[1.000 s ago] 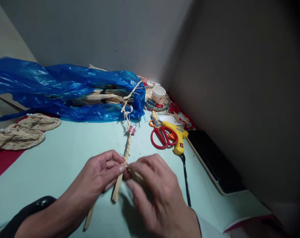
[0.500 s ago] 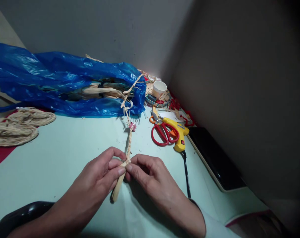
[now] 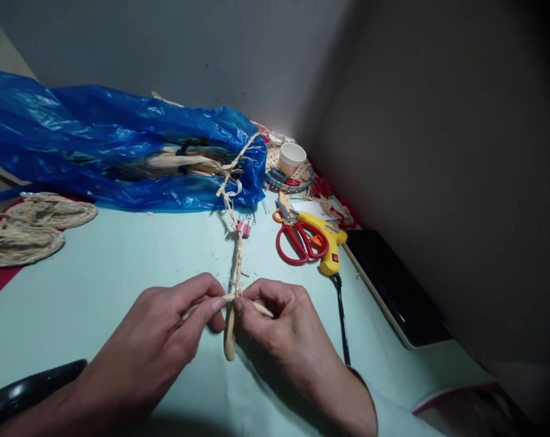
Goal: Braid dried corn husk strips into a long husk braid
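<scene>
A pale braid of dried plant fibre (image 3: 239, 261) runs from the blue bag down toward me, with a pink binder clip (image 3: 243, 229) on it partway. At its near end, my left hand (image 3: 184, 321) pinches one strand (image 3: 229, 298) between thumb and fingers, pulled out to the left. My right hand (image 3: 279, 321) is closed at the braid's end, with another strand (image 3: 262, 309) sticking out across its fingers. Between the hands a third strand (image 3: 230, 337) hangs toward me over the table.
A blue plastic bag (image 3: 106, 121) holds dried fibre bundles. Red-handled scissors (image 3: 293, 244), a yellow glue gun (image 3: 332, 249) and a black tablet-like slab (image 3: 393, 285) lie at right. Behind them is a woven tray with a white cup (image 3: 293, 156). Coiled braided pieces (image 3: 24, 237) lie at left.
My hands have moved slightly apart at the braid's end. The strands now spread left and right, and the hanging one points more straight toward me.
</scene>
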Demonstrator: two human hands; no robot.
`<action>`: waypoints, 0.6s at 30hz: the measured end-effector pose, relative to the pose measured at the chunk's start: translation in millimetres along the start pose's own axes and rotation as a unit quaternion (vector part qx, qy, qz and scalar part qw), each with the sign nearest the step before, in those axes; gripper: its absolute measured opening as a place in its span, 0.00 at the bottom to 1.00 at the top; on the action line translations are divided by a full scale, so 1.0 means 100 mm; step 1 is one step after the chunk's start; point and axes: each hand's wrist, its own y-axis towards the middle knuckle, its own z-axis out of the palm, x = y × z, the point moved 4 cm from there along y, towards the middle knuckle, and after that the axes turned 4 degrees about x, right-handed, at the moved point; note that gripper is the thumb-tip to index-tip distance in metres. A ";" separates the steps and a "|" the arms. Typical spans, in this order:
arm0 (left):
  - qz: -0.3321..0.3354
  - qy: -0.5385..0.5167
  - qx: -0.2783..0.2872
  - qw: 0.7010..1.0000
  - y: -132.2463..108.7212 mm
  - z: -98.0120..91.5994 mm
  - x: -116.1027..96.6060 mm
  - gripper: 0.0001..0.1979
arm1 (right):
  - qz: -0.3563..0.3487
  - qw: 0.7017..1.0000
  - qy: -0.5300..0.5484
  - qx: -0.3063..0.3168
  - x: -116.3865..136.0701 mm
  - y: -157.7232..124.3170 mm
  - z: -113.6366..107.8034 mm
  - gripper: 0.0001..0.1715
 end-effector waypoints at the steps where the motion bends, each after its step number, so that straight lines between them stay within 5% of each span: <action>1: 0.020 0.022 -0.024 0.999 -0.02 0.00 -0.02 0.18 | -0.015 0.999 -0.028 -0.009 0.00 -0.01 0.00 0.11; 6: 0.187 0.219 -0.132 0.949 -0.14 0.11 -0.08 0.14 | -0.082 0.990 -0.114 -0.010 0.04 -0.05 0.00 0.15; 10: 0.308 0.308 -0.161 0.886 -0.23 0.25 -0.04 0.15 | -0.072 0.996 -0.019 0.049 0.10 -0.05 0.00 0.17; 14: 0.257 0.244 -0.160 0.921 -0.29 0.33 0.05 0.19 | -0.038 0.991 0.089 0.091 0.09 -0.03 0.01 0.15; 18: 0.208 0.130 -0.141 0.959 -0.33 0.30 0.16 0.13 | 0.001 0.989 0.133 0.068 0.02 -0.02 0.00 0.13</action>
